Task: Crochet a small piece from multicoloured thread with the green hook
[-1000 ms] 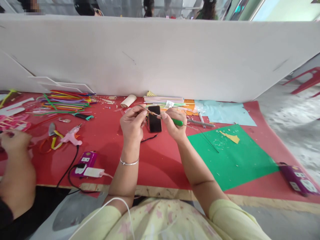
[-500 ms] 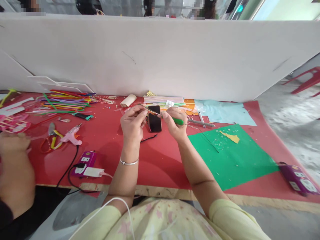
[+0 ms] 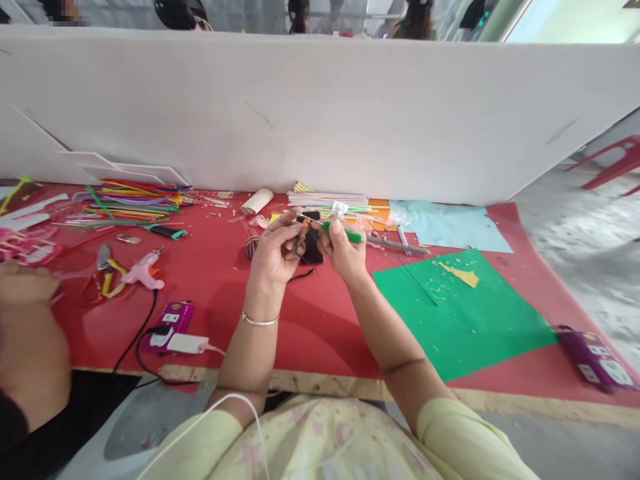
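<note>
My right hand (image 3: pixel 346 250) is closed around a green-handled tool (image 3: pixel 350 232) whose thin metal shaft points left. Too little of its tip shows to tell the kind. Opposite it, my left hand (image 3: pixel 277 248) pinches a small orange piece (image 3: pixel 306 223), partly covered by the fingers. A dark curved bit shows below those fingertips; I cannot tell whether it belongs to the piece. The tool's shaft ends at or close to the orange piece. Beneath both hands lies a black phone (image 3: pixel 313 248), partly hidden.
Pipe cleaners (image 3: pixel 135 200), pliers (image 3: pixel 106 267) and a pink glue gun (image 3: pixel 145 268) lie left. A green sheet (image 3: pixel 480 327) with scraps is at right. Power strips (image 3: pixel 173 320) sit on both sides. A white board (image 3: pixel 320 113) stands behind. A co-worker's arm (image 3: pixel 33 333) rests far left.
My left hand has shifted right and turned, showing more of its fingers. My right hand has moved slightly left with the green-handled tool. A round striped thing behind my left wrist is now uncovered.
</note>
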A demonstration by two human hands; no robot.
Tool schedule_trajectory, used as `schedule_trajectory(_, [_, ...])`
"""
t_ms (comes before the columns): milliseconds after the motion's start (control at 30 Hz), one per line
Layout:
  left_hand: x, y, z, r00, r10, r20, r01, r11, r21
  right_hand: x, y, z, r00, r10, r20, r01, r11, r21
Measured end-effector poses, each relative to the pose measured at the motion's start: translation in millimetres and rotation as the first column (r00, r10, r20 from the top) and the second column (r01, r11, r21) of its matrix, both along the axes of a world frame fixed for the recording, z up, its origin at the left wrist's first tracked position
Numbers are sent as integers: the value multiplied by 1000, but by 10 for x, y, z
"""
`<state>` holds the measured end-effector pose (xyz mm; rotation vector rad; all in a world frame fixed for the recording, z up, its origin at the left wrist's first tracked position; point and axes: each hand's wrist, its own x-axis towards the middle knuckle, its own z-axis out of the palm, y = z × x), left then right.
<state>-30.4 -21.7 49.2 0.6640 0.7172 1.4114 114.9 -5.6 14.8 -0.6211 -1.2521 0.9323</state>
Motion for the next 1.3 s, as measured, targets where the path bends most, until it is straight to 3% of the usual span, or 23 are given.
schedule_trajectory(67, [-47,4,-3,999,-41,5,41,999,19,35,83,-20,977,175,-118,-191,971,-145])
schedule_trajectory(133, [-77,0,-3,997,-78,-10,78,996,32,101,164,-39,943,300,-143,-324,925,-197])
schedule_trajectory(300, [-88,-15,15,990,-120,-72,121,993,8,311,239,-83,903,429,-39,-430,901,-63])
schedule_trajectory(500, [-104,-22,10,978,11,-207,9,995,94,497,242,-53,939,320,126,-326,945,25])
schedule_trajectory(700, [-109,-22,-11,967,42,-250,-10,992,129,508,227,10,954,258,155,-277,954,119])
schedule_trajectory(1000, [-91,-56,11,944,113,-311,-64,984,165,512,136,136,958,106,266,-147,979,139])
schedule_trajectory(1300, [-77,-54,3,924,198,-326,-137,970,202,464,117,149,968,-7,251,-50,974,221])
